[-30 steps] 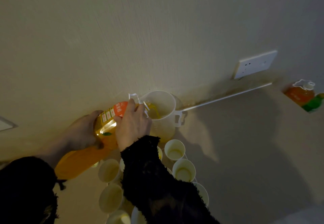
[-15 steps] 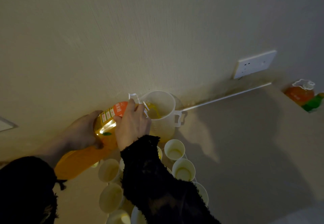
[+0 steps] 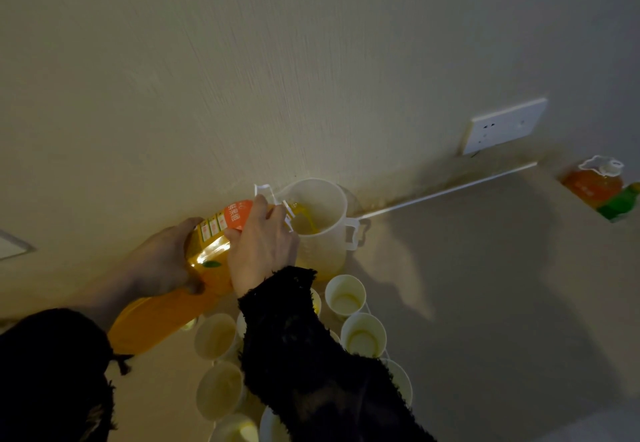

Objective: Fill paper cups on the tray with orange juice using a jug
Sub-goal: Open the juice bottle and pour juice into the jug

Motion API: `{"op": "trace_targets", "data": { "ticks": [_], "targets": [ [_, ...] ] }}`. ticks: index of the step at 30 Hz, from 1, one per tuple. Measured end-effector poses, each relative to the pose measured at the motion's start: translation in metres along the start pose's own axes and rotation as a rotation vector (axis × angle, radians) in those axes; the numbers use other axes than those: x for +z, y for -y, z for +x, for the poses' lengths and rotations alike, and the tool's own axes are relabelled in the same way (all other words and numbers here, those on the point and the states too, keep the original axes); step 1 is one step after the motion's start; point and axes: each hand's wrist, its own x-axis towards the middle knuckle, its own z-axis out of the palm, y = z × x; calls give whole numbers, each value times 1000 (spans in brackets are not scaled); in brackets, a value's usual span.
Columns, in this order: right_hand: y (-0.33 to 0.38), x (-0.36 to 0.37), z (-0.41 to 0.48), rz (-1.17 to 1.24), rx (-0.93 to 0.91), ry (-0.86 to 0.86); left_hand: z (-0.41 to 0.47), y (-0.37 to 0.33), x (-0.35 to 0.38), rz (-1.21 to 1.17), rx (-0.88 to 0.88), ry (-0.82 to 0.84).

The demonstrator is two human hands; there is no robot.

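Jug (image 3: 322, 244) stands on the counter (image 3: 485, 285) by the wall, at one o'clock from my right hand (image 3: 261, 251). That hand curls round the juice bottle (image 3: 228, 220) near its neck, my left hand (image 3: 162, 261) grips its belly at nine o'clock, and orange juice (image 3: 304, 223) runs in. Filled, the thin plastic should turn heavy and sloshy, so I'd grip the handle (image 3: 353, 233) at three o'clock; paper cups (image 3: 346, 298) stand at six.

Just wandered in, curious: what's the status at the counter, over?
Both busy: left hand, right hand grip tilted juice bottle. Pouring into jug. Watch: right sleeve hangs over the paper cups.
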Motion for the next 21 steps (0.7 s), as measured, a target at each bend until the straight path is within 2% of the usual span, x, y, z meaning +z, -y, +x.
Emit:
{"op": "trace_targets", "data": {
  "ticks": [21],
  "targets": [
    [2,3,2,30,13,4,0,1,-3,13,7,16]
  ]
}}
